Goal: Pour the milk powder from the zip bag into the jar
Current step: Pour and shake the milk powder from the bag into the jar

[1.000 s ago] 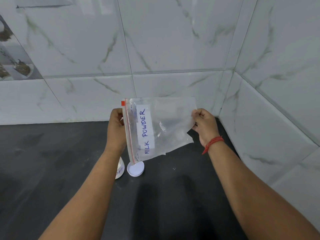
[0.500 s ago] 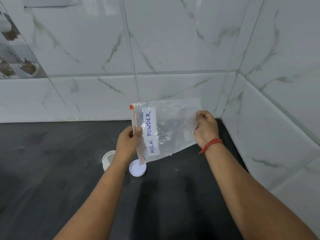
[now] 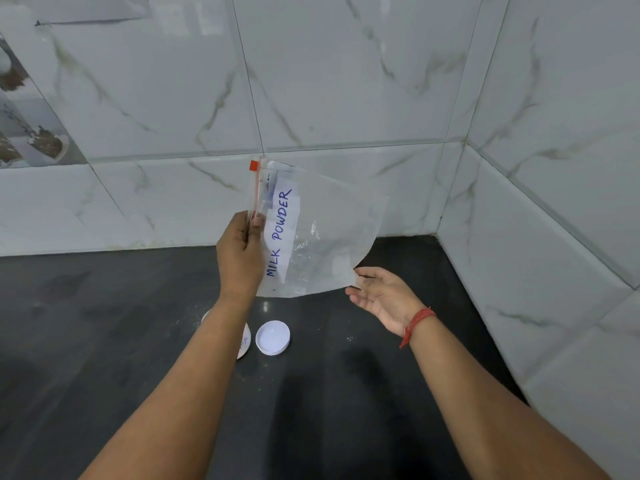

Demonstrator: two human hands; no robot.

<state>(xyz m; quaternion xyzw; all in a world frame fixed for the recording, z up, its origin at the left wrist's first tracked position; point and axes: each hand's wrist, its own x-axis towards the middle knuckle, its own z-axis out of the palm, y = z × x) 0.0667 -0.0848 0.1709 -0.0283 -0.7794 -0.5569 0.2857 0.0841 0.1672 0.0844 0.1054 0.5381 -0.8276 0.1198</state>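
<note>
Wall tiles [image 3: 346, 81], white with grey-green veining, glossy; rise beyond both hands and turn a corner past the right hand, continuing along the right side.

Countertop [image 3: 104, 341], dark grey stone, matt with faint smears; lies beneath both forearms and runs to the foot of the tiles.

Zip bag [image 3: 322, 237], clear plastic, held in the air above the countertop between the two hands. Red zip strip runs up its left edge, with a small red tab at the top corner. White label [image 3: 281, 233] hand-lettered "MILK POWDER" in blue, reading upward. Whether any powder is inside cannot be told.

Left hand [image 3: 240, 252], back to the camera, thumb and fingers pinching the zip edge of the bag about midway along the strip.

Right hand [image 3: 382, 296], palm up, fingers extended and relaxed, grasping nothing; its fingertips sit at the lower right corner of the bag, contact uncertain. Red thread band [image 3: 417, 325] around the wrist.

Jar [image 3: 242, 341], white, standing on the countertop below the left wrist, mostly hidden by the left forearm; some blue marking shows on its side.

Lid [image 3: 272, 337], white, round, lying hollow side up on the countertop just beside the jar, toward the right hand, below the bag.
</note>
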